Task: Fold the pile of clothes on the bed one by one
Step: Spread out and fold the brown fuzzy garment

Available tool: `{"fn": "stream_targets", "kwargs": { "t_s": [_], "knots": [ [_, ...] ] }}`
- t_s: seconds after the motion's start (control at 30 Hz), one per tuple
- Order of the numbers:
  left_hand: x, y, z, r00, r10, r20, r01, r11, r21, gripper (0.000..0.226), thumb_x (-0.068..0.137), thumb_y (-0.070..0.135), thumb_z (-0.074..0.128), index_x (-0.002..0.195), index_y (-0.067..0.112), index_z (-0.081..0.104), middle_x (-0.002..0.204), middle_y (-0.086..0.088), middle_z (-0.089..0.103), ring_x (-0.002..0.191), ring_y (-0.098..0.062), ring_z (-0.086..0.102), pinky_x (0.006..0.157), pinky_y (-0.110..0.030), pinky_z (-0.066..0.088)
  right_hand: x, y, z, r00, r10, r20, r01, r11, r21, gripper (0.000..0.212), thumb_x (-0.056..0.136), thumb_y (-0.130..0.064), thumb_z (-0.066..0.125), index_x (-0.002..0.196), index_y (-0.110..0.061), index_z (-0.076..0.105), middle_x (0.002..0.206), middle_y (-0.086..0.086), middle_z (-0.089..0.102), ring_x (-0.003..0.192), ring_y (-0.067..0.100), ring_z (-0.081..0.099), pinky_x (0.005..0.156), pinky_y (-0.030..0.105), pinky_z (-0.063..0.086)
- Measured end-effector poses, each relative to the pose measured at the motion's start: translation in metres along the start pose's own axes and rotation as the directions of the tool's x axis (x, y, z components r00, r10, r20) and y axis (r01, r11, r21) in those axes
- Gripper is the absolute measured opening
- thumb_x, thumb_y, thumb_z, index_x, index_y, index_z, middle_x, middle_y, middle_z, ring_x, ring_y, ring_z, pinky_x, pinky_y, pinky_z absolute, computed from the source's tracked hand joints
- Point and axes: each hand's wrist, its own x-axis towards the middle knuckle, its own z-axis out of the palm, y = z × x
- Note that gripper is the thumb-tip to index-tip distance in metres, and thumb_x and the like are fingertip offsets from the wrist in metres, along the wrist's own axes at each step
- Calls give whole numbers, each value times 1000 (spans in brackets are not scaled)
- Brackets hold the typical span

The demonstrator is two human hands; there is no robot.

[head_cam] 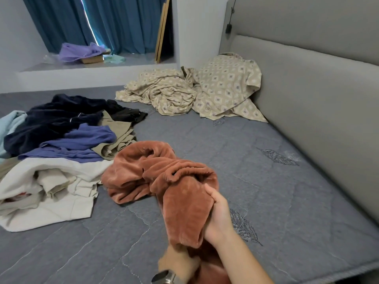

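both hands (pixel 217 218) grip the near end of rust fleece trousers (pixel 164 177), which trail away leftward toward the pile (pixel 61 140).

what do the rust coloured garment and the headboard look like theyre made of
Rust-coloured garment: looks like plush fleece or velour, with a soft matte fuzzy nap and an elastic gathered band.
Headboard: seems upholstered in smooth matte grey fabric or faux leather, with padded panels and a seam; the exact covering cannot be told.

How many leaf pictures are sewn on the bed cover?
3: one leaf in the middle right, one leaf beside the right hand, one small leaf by the patterned sheet. Clothes may hide others.
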Motion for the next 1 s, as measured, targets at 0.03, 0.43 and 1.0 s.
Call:
{"fn": "stream_targets", "kwargs": {
  "t_s": [0.03,0.43,1.0],
  "knots": [
    [4,1,-9,999,31,-22,-31,999,-24,62,81,45,56,138,25,43,138,-5,50,124,-22,52,97,-27,43,2,-4,0,1000,-16,-5,17,1000,8,38,89,-21,46,97,5,73,106,25,68,91,37,68,91,46,48],
    [58,-137,-151,493,-280,-823,-223,874,-431,41,67,13,40,88,4,73,79,-21,62,78,-28,52,81,-41,41,20,-59,-52,881,-316,-353,221,933,-284,32,91,-35,61,102,-7,68,97,19,72,81,29,72,70,43,59],
    [60,-94,-110,952,20,-307,-93,970,-224,24,76,26,69,94,22,55,100,-3,58,98,-24,58,86,-30,43,63,-33,-67,878,-309,364,28,-728,-685,76,76,-26,70,139,-48,34,149,-7,28,138,26,26,107,50,32]
  ]
}}
